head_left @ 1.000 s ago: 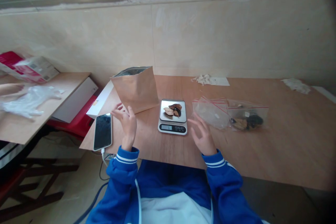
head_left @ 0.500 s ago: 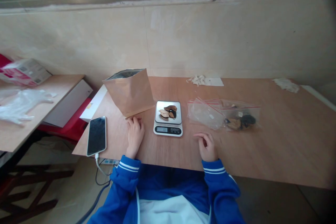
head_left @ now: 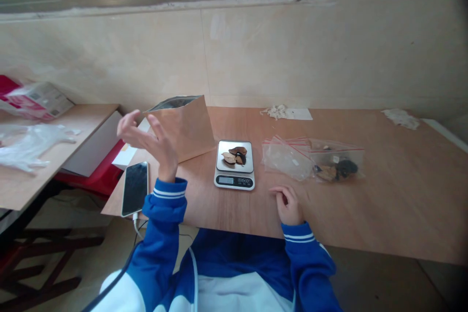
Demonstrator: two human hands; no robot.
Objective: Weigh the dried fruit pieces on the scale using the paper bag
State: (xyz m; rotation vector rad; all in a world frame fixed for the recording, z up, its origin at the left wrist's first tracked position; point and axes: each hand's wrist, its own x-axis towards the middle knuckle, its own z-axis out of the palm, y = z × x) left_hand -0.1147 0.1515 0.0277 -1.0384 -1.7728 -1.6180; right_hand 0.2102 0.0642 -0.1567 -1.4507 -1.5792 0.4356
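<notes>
"How will the brown pieces (head_left: 230,158) on the scale (head_left: 234,182) handle?"
"Probably light, brittle; pinch their edges."
"Hands?"
"Left hand (head_left: 158,145), raised by the far-left pouch (head_left: 188,126): spread, empty. Right hand (head_left: 290,208), near right: half-curled, nothing visible inside."

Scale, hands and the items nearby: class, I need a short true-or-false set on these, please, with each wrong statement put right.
1. The brown pieces lie on the scale. True.
2. The left hand touches the scale. False: it is raised, apart from the scale, and overlaps the bag in this view.
3. The bag's top is folded shut. False: its top is open.
4. The right hand is to the right of the scale. True.
5. The zip bags lie left of the scale. False: they lie to its right.
6. A cable is plugged into the phone. True.
</notes>
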